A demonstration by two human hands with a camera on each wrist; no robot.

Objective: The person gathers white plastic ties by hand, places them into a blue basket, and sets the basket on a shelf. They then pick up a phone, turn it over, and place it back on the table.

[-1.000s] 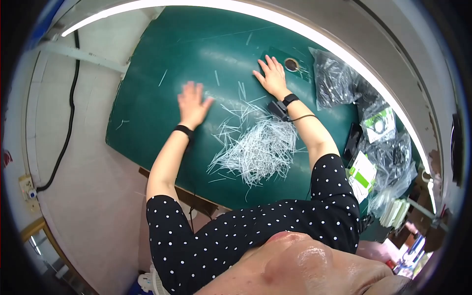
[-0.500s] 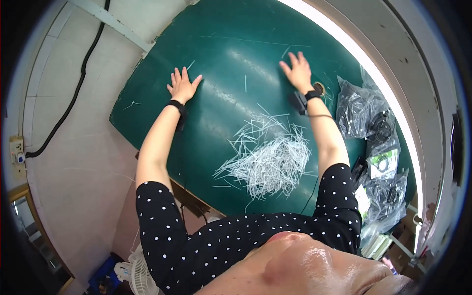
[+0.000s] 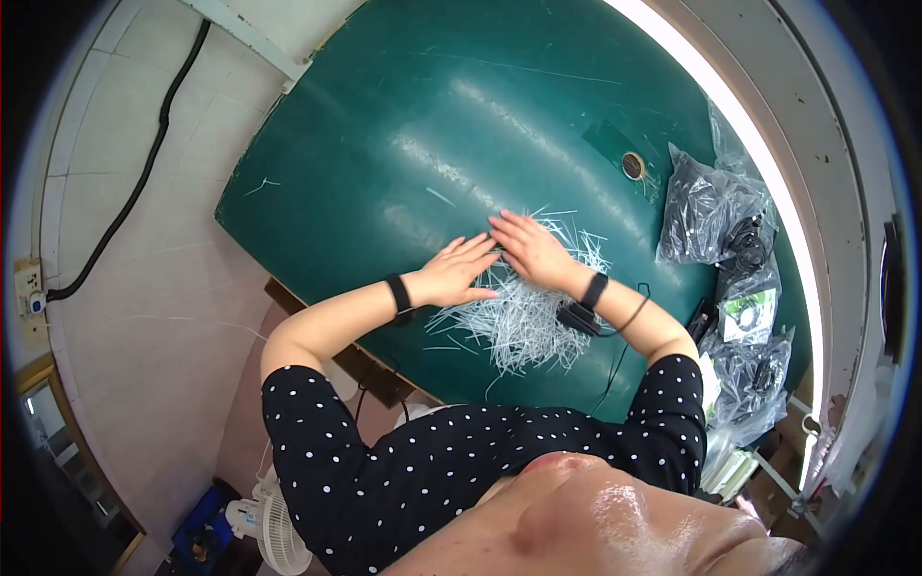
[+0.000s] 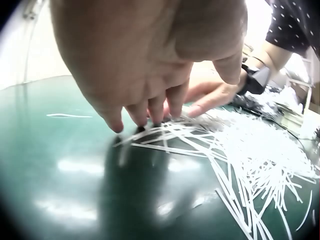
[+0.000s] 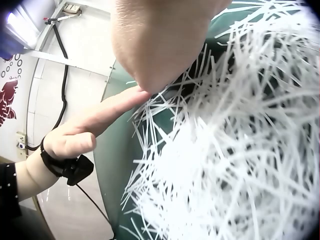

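Note:
A heap of thin white plastic strips lies on the green table, near its front edge. My left hand lies flat on the heap's left edge with straight fingers touching the strips. My right hand presses flat on the heap's far side, its fingertips meeting those of the left hand. In the right wrist view the strips fill the frame and the left hand reaches in from the left. Neither hand grips anything.
Clear bags of black parts and other packets crowd the table's right side. A round hole sits in the table near them. A few stray strips lie at the left. A black cable runs along the floor.
Both hands have swept back from the far table to the heap and come together. The loose strips that lay beyond the heap are now gathered against it.

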